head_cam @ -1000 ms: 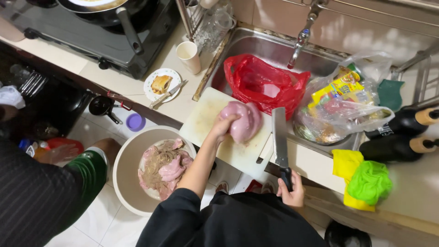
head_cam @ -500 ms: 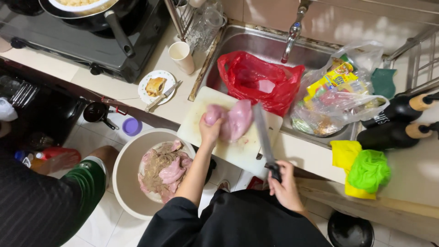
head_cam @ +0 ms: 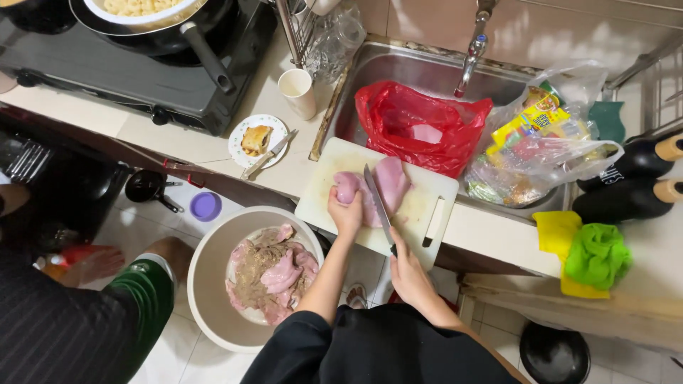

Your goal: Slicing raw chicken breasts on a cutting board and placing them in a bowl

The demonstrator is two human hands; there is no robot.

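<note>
A raw pink chicken breast [head_cam: 388, 186] lies on a white cutting board [head_cam: 434, 192] at the counter's edge, in front of the sink. My left hand [head_cam: 346, 211] presses down on the left end of the meat. My right hand [head_cam: 409, 270] grips the handle of a kitchen knife [head_cam: 376, 199], whose blade rests across the chicken between the two halves. Below the counter a beige bowl [head_cam: 206, 284] holds several seasoned pieces of raw meat [head_cam: 270, 274].
A red plastic bag [head_cam: 420, 131] sits in the steel sink [head_cam: 398, 71] under the tap, clear bags of groceries [head_cam: 541, 149] to its right. A plate with pastry and a knife [head_cam: 258, 140], a cup [head_cam: 297, 91] and a stove with a pan [head_cam: 142, 43] stand left. Another person [head_cam: 78, 320] crouches at lower left.
My right hand has brought the knife from the board's right side onto the chicken. My left hand has shifted to hold the meat's left end.
</note>
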